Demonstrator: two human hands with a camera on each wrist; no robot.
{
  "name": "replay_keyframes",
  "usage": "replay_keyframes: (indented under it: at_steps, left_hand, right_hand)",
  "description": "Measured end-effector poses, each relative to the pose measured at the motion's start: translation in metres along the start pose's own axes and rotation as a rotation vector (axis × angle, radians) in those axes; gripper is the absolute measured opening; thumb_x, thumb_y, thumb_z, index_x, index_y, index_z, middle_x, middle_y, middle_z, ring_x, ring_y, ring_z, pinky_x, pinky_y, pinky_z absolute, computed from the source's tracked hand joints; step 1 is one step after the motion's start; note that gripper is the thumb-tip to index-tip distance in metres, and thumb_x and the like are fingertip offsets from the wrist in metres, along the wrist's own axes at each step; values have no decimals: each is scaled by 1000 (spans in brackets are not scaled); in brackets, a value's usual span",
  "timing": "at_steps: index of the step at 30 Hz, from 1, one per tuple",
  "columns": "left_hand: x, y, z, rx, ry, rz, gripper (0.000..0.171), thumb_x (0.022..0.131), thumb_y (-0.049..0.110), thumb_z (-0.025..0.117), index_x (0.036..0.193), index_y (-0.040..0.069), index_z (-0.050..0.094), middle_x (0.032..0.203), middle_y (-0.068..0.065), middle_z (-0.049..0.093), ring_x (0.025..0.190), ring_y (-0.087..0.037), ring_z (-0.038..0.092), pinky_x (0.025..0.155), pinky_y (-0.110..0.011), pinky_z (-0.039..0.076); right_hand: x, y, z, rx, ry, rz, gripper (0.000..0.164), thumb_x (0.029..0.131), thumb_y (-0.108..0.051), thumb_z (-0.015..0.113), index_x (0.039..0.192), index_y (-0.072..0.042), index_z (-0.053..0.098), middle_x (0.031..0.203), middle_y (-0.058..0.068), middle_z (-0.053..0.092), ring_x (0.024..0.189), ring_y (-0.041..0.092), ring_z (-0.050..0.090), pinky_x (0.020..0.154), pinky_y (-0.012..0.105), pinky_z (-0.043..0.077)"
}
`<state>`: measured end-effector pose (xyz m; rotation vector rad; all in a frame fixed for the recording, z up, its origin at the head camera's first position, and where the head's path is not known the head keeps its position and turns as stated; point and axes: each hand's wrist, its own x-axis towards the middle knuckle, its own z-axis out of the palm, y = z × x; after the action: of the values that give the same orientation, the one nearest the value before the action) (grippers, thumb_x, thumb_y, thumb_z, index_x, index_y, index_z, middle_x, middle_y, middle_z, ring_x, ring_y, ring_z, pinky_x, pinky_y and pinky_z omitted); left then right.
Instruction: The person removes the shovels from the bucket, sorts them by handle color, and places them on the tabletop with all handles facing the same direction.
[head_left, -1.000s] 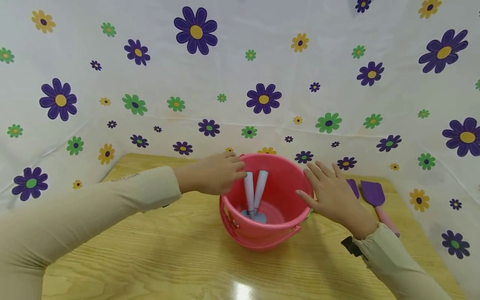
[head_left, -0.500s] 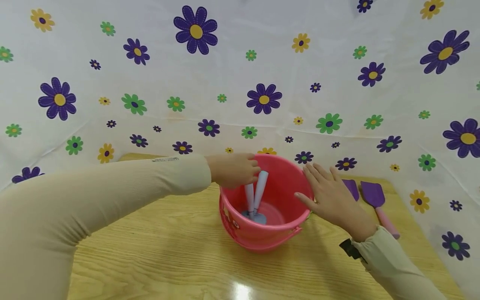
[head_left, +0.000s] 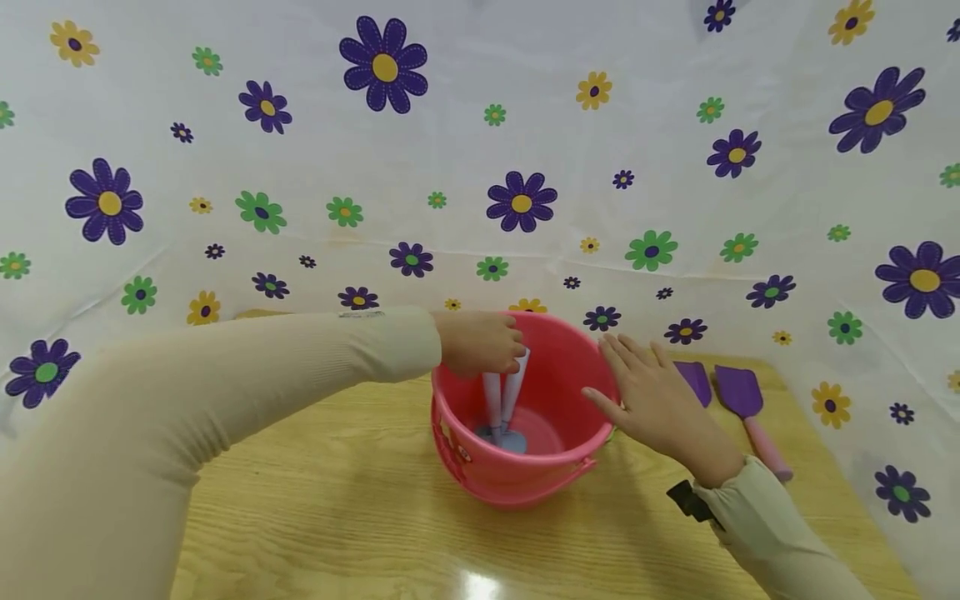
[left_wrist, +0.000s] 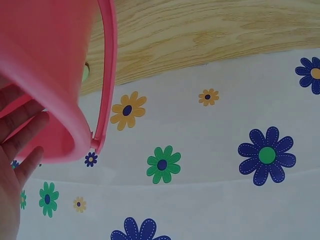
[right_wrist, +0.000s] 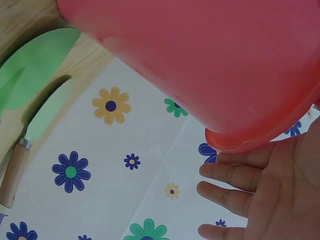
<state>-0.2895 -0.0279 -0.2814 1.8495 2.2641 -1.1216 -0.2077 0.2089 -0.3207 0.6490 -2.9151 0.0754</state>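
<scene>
A pink bucket point(head_left: 517, 483) stands upright on the wooden table. Inside lean two utensils point(head_left: 513, 404) with pale handles and flat blue-grey ends at the bottom. My left hand point(head_left: 480, 343) reaches over the bucket's left rim, covering part of the handles from the head camera; the left wrist view shows its fingers point(left_wrist: 25, 127) spread and fairly straight at the bucket's mouth. Against the right rim lies my right hand point(head_left: 660, 400), fingers extended and thumb apart. In the right wrist view, its fingers point(right_wrist: 230, 175) are straight, right beside the rim.
Two purple-bladed turners, one with a visible pink handle point(head_left: 767, 446), lie right of the bucket. A green blade point(right_wrist: 37, 65) and a pale green trowel with a wooden handle point(right_wrist: 14, 175) lie behind it. A flowered white cloth point(head_left: 420, 167) hangs behind the table.
My left hand has moved right, from the bucket's left rim to over its mouth and the utensil handles. My right hand has stayed at the right rim.
</scene>
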Motion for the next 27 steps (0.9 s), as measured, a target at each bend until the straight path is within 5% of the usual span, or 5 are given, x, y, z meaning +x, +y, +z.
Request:
replay_keyframes:
  at_steps: [16,27]
  left_hand:
    - [10,1,12,-44,-66,17,44,81,30,71,124,26,62,121,2,65,111,-15,58,98,-31,47]
    - [13,3,19,9,-32,30,43,80,32,72,121,26,64,119,3,67,109,-13,60,98,-29,48]
  right_hand:
    - [3,-1,3,28,-6,-26,71,93,-44,48,145,1,31,150,18,34,139,38,30,112,62,20]
    - [2,0,4,28,7,-27,71,93,-44,48,145,1,31,150,18,35,139,39,31,111,61,22]
